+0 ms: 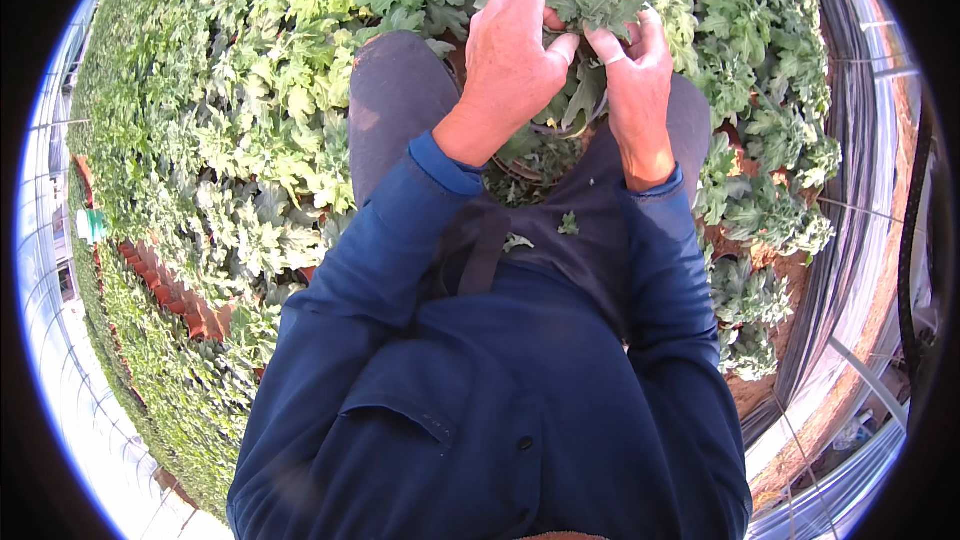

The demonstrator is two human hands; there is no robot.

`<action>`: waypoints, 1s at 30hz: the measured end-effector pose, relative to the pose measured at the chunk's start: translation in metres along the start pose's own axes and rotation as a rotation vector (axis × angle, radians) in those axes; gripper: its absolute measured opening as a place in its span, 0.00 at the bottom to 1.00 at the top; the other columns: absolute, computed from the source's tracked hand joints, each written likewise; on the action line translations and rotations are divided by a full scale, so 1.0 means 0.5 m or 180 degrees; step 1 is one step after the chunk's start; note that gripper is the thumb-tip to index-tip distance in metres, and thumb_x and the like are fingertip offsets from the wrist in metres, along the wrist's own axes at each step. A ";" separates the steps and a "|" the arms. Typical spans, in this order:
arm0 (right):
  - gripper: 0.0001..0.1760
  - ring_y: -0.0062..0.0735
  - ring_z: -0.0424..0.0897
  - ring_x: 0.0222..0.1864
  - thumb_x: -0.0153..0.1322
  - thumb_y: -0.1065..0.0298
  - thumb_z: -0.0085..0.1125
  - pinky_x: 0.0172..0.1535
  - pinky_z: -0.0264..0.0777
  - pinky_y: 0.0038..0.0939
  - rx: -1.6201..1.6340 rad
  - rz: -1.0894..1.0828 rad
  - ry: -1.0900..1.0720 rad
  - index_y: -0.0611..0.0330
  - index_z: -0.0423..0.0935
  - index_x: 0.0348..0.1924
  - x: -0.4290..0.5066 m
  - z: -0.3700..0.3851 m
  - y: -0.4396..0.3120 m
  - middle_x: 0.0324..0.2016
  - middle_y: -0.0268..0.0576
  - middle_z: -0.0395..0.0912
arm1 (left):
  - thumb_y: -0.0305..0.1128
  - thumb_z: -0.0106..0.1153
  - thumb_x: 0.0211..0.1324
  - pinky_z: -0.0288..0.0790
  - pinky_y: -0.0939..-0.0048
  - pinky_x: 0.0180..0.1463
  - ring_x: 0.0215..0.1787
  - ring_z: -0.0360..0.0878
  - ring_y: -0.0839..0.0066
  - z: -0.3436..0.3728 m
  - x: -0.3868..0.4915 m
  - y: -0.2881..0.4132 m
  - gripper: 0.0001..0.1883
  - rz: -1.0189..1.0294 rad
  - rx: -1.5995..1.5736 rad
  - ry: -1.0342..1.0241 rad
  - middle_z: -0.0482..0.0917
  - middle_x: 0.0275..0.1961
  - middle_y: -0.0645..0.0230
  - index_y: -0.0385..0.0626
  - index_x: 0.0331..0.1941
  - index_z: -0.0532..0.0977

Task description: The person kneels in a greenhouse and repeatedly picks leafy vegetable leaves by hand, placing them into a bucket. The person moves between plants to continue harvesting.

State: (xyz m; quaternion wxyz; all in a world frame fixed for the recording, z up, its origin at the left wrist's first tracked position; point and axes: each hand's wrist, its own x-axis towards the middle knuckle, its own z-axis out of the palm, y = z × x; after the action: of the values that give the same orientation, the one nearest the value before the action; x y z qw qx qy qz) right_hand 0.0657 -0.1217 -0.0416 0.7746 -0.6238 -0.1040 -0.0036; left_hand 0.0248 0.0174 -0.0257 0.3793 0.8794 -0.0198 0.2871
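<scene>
Near the top centre, my left hand (514, 56) and my right hand (637, 67) meet at the leafy top of a green plant (596, 7) with lobed leaves, like a chrysanthemum. White tape or finger covers wrap several fingertips on both hands. My left thumb and fingers are at the left side of the leaves; my right thumb and fingers pinch at their right side. The stem between the fingers is largely hidden. Below the hands, between my knees, a round rim (570, 129) encircles lower leaves. Loose leaf pieces (568, 223) lie on my dark trousers.
Dense rows of similar plants (262, 90) spread to the left, with more plants (750, 187) at the right. Reddish-brown pots (161, 289) stand in a row at the lower left. Gathered plastic sheeting (840, 165) and a metal bar (870, 379) run along the right edge.
</scene>
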 end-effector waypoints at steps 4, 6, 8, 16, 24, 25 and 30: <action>0.34 0.29 0.81 0.54 0.72 0.74 0.65 0.59 0.74 0.29 -0.0030 0.0005 -0.0121 0.67 0.66 0.71 -0.008 -0.006 -0.001 0.55 0.46 0.81 | 0.29 0.68 0.53 0.75 0.61 0.51 0.44 0.83 0.63 -0.002 0.007 0.008 0.37 -0.0550 -0.0304 -0.0126 0.85 0.40 0.60 0.43 0.70 0.69; 0.35 0.30 0.80 0.56 0.73 0.74 0.65 0.62 0.72 0.30 -0.0049 -0.0058 -0.0198 0.68 0.65 0.72 -0.010 -0.008 0.001 0.57 0.47 0.80 | 0.28 0.68 0.53 0.76 0.65 0.50 0.43 0.84 0.66 -0.006 0.010 0.007 0.38 -0.0842 -0.0416 -0.0289 0.85 0.42 0.59 0.41 0.71 0.68; 0.35 0.28 0.82 0.54 0.72 0.76 0.66 0.59 0.75 0.29 0.0000 -0.0026 -0.0193 0.65 0.66 0.71 -0.010 -0.008 0.003 0.55 0.45 0.82 | 0.27 0.66 0.53 0.76 0.66 0.50 0.43 0.84 0.68 -0.010 0.015 0.001 0.38 -0.1156 -0.0644 -0.0442 0.85 0.43 0.58 0.40 0.71 0.67; 0.32 0.27 0.81 0.53 0.71 0.78 0.67 0.58 0.75 0.28 0.0135 0.0104 -0.0127 0.63 0.69 0.68 -0.008 -0.013 0.010 0.53 0.42 0.82 | 0.24 0.63 0.56 0.76 0.68 0.52 0.46 0.83 0.72 -0.012 0.048 -0.011 0.36 -0.2022 -0.1364 -0.0530 0.85 0.46 0.59 0.37 0.71 0.66; 0.28 0.24 0.79 0.45 0.71 0.74 0.70 0.52 0.74 0.26 0.0463 0.0270 0.0205 0.66 0.70 0.62 0.000 -0.026 0.023 0.44 0.38 0.80 | 0.26 0.62 0.62 0.76 0.71 0.48 0.39 0.81 0.75 -0.038 0.039 0.007 0.33 -0.1312 -0.1882 -0.0028 0.85 0.38 0.65 0.36 0.71 0.66; 0.28 0.25 0.80 0.45 0.71 0.74 0.70 0.52 0.74 0.26 0.0427 0.0284 0.0196 0.66 0.70 0.62 -0.002 -0.027 0.021 0.45 0.38 0.80 | 0.27 0.62 0.63 0.76 0.71 0.49 0.40 0.82 0.71 -0.036 0.034 0.007 0.33 -0.1041 -0.1479 0.0059 0.85 0.40 0.65 0.37 0.71 0.65; 0.31 0.27 0.80 0.51 0.71 0.78 0.67 0.57 0.75 0.29 0.0344 0.0123 -0.0039 0.66 0.68 0.67 -0.014 -0.019 0.005 0.50 0.40 0.81 | 0.28 0.66 0.59 0.75 0.71 0.47 0.39 0.80 0.76 -0.027 0.004 -0.003 0.32 0.0062 -0.0632 0.0442 0.84 0.44 0.66 0.46 0.69 0.71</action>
State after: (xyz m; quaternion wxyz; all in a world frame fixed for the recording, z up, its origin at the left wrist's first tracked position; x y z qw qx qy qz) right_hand 0.0605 -0.1312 -0.0469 0.8064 -0.5830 -0.0967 0.0208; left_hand 0.0204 0.0278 -0.0181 0.4622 0.8152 -0.0303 0.3476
